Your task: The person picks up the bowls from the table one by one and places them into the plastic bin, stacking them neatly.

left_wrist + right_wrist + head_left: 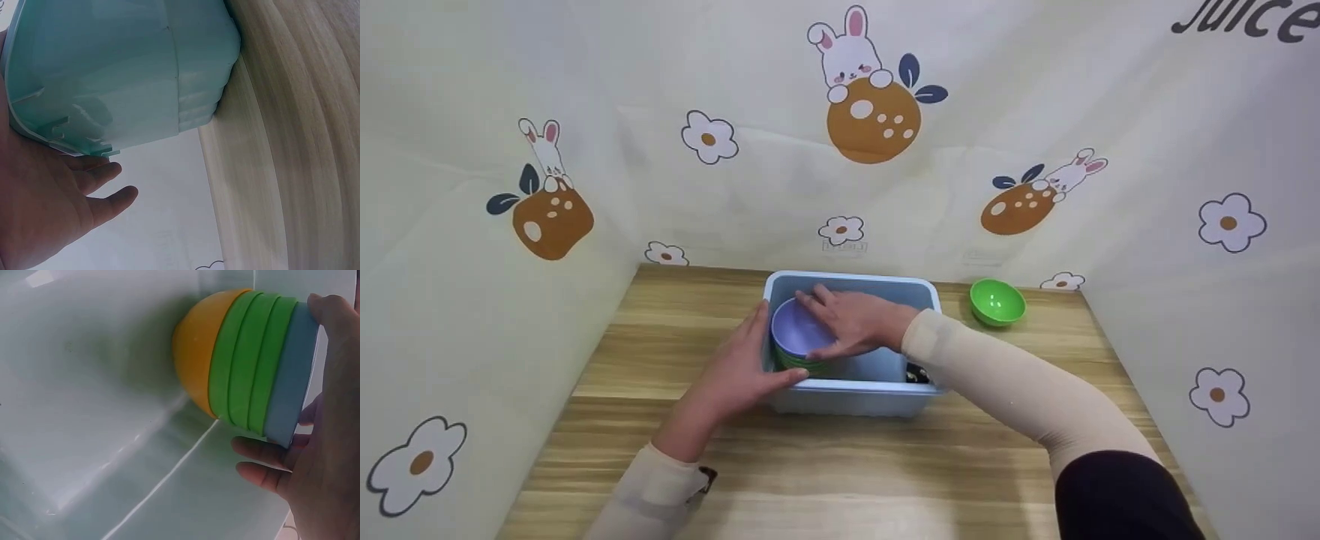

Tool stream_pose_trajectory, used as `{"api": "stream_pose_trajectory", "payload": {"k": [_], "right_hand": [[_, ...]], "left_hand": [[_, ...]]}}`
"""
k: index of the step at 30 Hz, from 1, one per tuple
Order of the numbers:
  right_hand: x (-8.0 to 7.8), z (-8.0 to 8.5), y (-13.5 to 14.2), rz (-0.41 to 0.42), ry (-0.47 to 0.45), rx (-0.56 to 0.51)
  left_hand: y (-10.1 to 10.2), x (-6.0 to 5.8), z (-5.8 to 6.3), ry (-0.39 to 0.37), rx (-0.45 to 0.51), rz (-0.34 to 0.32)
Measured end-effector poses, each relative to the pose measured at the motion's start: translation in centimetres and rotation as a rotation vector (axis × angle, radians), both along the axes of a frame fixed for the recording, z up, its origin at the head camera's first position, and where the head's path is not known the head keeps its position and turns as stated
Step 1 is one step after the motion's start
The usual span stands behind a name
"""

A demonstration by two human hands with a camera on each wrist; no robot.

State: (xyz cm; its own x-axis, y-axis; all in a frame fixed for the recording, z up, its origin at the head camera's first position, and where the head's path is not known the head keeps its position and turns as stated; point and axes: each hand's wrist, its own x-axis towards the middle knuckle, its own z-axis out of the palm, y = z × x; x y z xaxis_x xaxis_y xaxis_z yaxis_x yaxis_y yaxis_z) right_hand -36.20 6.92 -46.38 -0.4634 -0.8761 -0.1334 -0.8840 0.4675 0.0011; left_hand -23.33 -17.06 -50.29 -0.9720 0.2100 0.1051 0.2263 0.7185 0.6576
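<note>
A light-blue plastic box point(851, 405) stands on the wooden table. Inside its left end is a stack of bowls: a purple bowl point(799, 330) on top, several green bowls point(247, 365) below it and an orange bowl point(197, 349) at the bottom. My right hand point(855, 322) reaches into the box and grips the purple bowl by its rim, thumb on one side and fingers on the other. At the box's left front corner rests my left hand point(739, 367), its thumb along the front rim and its fingers straight against the outer side.
A lone green bowl point(997, 302) sits on the table to the right of the box. Something small and dark point(916, 373) lies in the box's right front corner, partly hidden. Printed cloth walls point(735, 195) enclose the table point(840, 480) at the back and sides.
</note>
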Motion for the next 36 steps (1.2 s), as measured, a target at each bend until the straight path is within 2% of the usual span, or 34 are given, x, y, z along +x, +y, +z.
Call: {"api": "stream_pose_trajectory", "payload": {"k": [10,14,19,26,32,36], "right_hand": [[-0.1,0.2,0.3,0.002,-0.016,-0.014],[-0.1,0.7,0.4,-0.025,-0.031,-0.012],[-0.2,1.9,0.8,-0.041,-0.043,-0.054],[-0.3,4.4,2.5,-0.041,-0.042,-0.156],[-0.1,6.7,5.4,-0.111,-0.063,-0.219],[0.0,7.5,8.2,-0.163,-0.083,-0.289]], "left_hand": [[0.1,0.0,-0.1,-0.003,-0.014,0.012],[0.1,0.0,0.0,-0.024,-0.016,0.021],[0.2,0.0,0.1,-0.046,-0.003,0.029],[0.2,0.0,0.1,-0.025,-0.013,0.026],[0.1,0.1,0.1,-0.031,-0.005,0.03],[0.1,0.0,0.0,-0.016,-0.002,0.03]]}}
